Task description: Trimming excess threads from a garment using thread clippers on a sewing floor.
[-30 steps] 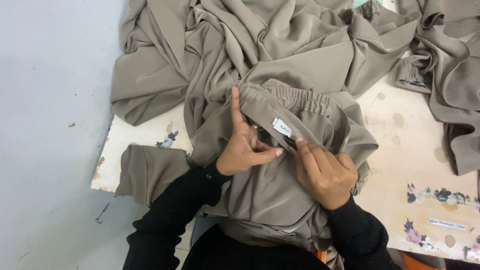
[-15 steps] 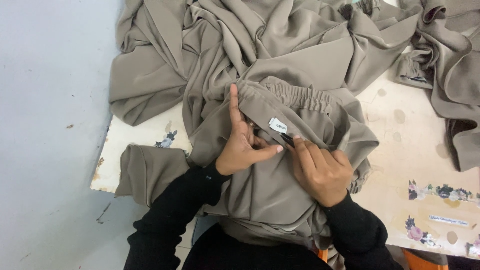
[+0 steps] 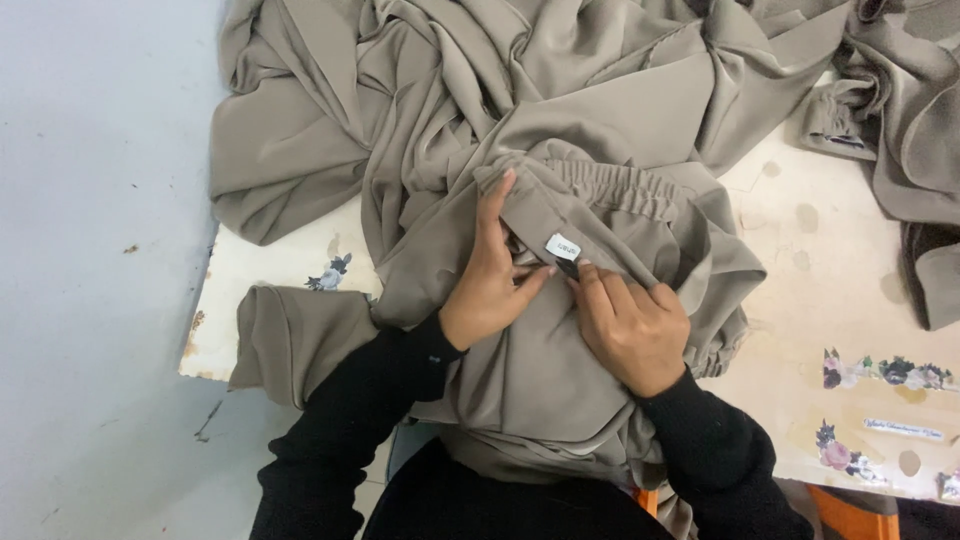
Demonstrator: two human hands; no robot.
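Both arms come up from the bottom edge in black sleeves that end at the wrists, forearms angled inward so the hands meet near the middle. The left hand (image 3: 492, 285) lies back-up, index finger stretched straight away from the body, thumb pointing right toward the other hand, the other fingers curled under. The right hand (image 3: 630, 330) lies knuckles-up, fingers bent, its fingertips (image 3: 585, 275) close to the left thumb, closed in a pinching grip.
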